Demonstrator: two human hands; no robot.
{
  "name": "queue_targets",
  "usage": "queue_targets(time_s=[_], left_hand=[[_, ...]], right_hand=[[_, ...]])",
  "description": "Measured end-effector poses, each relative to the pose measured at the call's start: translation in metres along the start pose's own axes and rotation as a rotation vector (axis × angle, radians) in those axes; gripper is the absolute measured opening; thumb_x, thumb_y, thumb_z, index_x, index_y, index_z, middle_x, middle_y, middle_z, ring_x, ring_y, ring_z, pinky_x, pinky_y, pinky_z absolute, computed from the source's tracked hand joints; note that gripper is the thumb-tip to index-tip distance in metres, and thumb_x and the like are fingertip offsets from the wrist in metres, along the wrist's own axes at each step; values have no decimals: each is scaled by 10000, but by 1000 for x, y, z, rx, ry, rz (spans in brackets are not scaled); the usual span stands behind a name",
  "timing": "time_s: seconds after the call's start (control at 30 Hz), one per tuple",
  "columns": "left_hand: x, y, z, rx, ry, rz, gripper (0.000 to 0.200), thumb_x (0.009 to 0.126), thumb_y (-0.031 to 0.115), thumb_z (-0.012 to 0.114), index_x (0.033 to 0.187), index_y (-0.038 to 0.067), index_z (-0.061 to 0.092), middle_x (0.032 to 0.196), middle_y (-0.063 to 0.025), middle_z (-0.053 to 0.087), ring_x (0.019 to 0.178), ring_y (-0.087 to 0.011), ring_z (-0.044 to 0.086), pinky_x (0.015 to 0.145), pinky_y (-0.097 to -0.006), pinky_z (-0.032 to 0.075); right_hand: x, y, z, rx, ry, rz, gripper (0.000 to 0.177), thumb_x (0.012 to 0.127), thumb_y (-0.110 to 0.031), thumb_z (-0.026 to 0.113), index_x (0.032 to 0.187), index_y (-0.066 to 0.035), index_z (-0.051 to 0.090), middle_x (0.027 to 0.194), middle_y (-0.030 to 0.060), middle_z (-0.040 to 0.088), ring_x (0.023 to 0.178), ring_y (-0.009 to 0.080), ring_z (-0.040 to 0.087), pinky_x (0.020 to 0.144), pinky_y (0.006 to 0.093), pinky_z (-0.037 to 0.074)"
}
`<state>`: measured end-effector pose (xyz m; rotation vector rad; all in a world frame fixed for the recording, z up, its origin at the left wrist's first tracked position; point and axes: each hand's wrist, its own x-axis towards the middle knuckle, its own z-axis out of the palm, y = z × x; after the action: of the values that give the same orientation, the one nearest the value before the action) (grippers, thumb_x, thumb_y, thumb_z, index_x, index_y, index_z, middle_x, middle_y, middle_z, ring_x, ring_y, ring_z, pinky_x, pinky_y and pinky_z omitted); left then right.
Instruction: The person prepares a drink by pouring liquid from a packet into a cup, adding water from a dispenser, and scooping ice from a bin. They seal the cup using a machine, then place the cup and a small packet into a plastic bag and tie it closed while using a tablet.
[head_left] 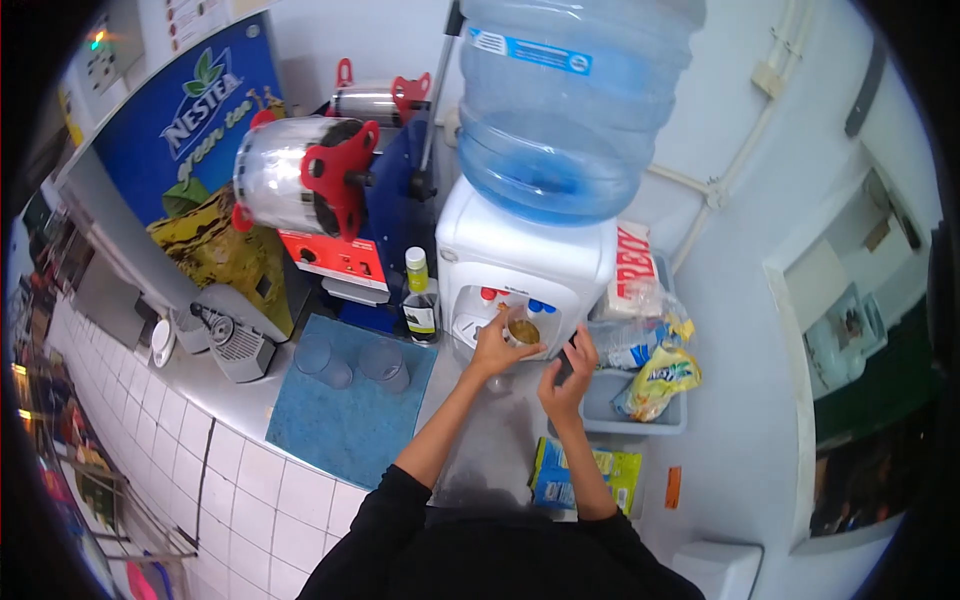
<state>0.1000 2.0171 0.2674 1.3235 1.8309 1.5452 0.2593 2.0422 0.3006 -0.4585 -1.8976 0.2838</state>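
The left hand (493,352) is closed round a clear cup (522,331) with a brownish drink in it, its fingers and thumb curved about the wall, and the cup sits in the bay of the white water dispenser (530,235), close by the taps. The right hand (570,382) is open beside it, fingers spread and loosely bent, with nothing seen in its grip; whether a fingertip brushes the dispenser's edge I cannot tell. The cup looks thin, so a harder squeeze could push the drink over its rim, and a tilt against the bay could spill some; a hot splash is a risk too, if the red tap (488,294) gives hot water. Counting outward: one cup in hand, one dispenser with one big water bottle (570,120) on top, one yellow-capped bottle (421,318) to the left, two clear cups (385,366) on one blue mat (330,425), one machine with two red-flanged rolls (285,178) behind, one grey tray (665,422) of packaging on the right, and at least one blue and yellow-green packet (555,478) on the counter near the sleeves
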Motion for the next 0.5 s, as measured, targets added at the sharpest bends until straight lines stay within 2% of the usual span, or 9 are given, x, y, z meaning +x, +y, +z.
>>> queue_targets(time_s=[0.07, 0.1, 0.17, 0.2, 0.27, 0.3, 0.37, 0.5], left_hand=[[-4, 2, 0, -88, 16, -28, 880, 575, 423, 891, 1257, -13, 545, 1179, -203, 632, 1102, -305, 620, 948, -372, 480], [-7, 2, -1, -53, 13, -56, 874, 580, 421, 889, 1258, -11, 545, 1179, -208, 631, 1102, -304, 620, 948, -367, 480], [-16, 0, -6, -40, 19, -55, 880, 579, 424, 890, 1262, -10, 543, 1187, -198, 631, 1105, -295, 619, 951, -362, 478], [-22, -1, -9, -32, -1, -55, 886, 577, 427, 890, 1266, -8, 540, 1196, -188, 630, 1108, -285, 617, 954, -357, 475], [-39, 0, -14, -45, 17, -55, 884, 582, 418, 891, 1275, -1, 536, 1211, -173, 625, 1119, -274, 610, 961, -357, 471], [-49, 3, -21, -63, 18, -56, 883, 586, 409, 891, 1284, 5, 532, 1225, -157, 621, 1131, -263, 603, 967, -357, 467], [-74, 13, -40, -113, 33, -68, 879, 592, 396, 892, 1294, 14, 527, 1236, -142, 616, 1140, -252, 597, 972, -360, 464], [-135, 45, -115, -249, 28, -88, 873, 594, 362, 898, 1312, 38, 520, 1263, -108, 602, 1172, -211, 577, 997, -355, 443]], right_hand=[[-1, -4, -7, -42, 88, -25, 404, 834, 70, 492, 1217, -17, 398, 1366, 272, 393, 1251, 412, 435, 993, 446, 423], [-3, -7, -10, -21, 82, -41, 404, 834, 70, 492, 1217, -17, 398, 1366, 272, 393, 1251, 412, 435, 993, 446, 423], [-9, -12, -15, -25, 133, 26, 414, 850, 64, 492, 1242, -7, 376, 1344, 268, 390, 1201, 382, 461, 868, 366, 499], [-12, -18, -19, -7, 127, 16, 414, 850, 64, 492, 1242, -7, 376, 1344, 268, 390, 1201, 382, 461, 868, 366, 499], [-18, -32, -24, -7, 163, 64, 416, 856, 63, 488, 1251, -8, 382, 1323, 249, 408, 1169, 337, 477, 770, 312, 517], [-23, -38, -25, 25, 148, 54, 416, 856, 63, 488, 1251, -8, 382, 1323, 249, 408, 1169, 337, 477, 770, 312, 517], [-35, -52, -23, 47, 202, 164, 368, 866, 51, 503, 1215, 2, 396, 1268, 243, 433, 1111, 328, 495, 786, 332, 486], [-55, -92, 3, 137, 133, 250, 350, 887, 35, 490, 1219, 8, 383, 1219, 229, 440, 1047, 305, 512, 763, 328, 473]])
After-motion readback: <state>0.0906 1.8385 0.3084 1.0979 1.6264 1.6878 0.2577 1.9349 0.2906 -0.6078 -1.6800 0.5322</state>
